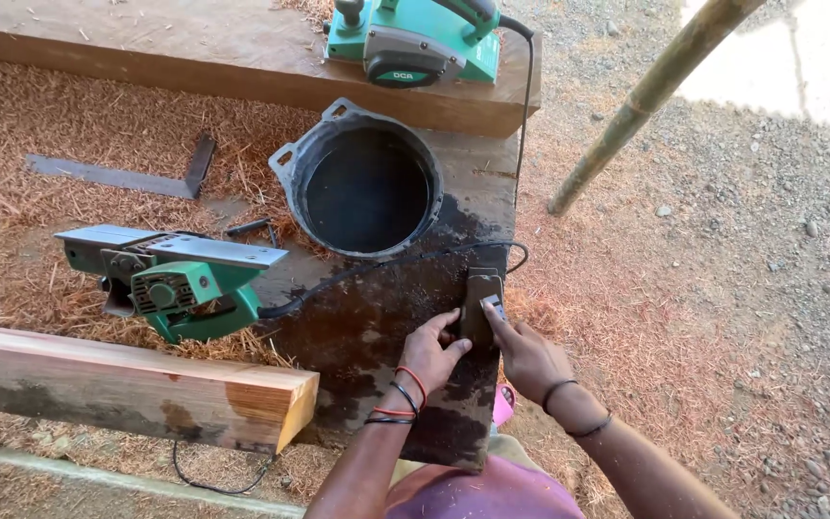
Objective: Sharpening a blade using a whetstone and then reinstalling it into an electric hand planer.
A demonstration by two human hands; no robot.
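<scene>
Rightly gripped: dark, rectangular sharpening stone (479, 306)

Greens, blacks and wood browns

Two green planers (184, 284), a black round tub (362, 183), a dark grey stone (479, 303), red and black wristbands (403, 396).

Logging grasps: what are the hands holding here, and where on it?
Both hands press a small blade flat against a dark sharpening stone on the wet board. Left hand steadies the stone's left side, right hand fingers on the blade.
</scene>
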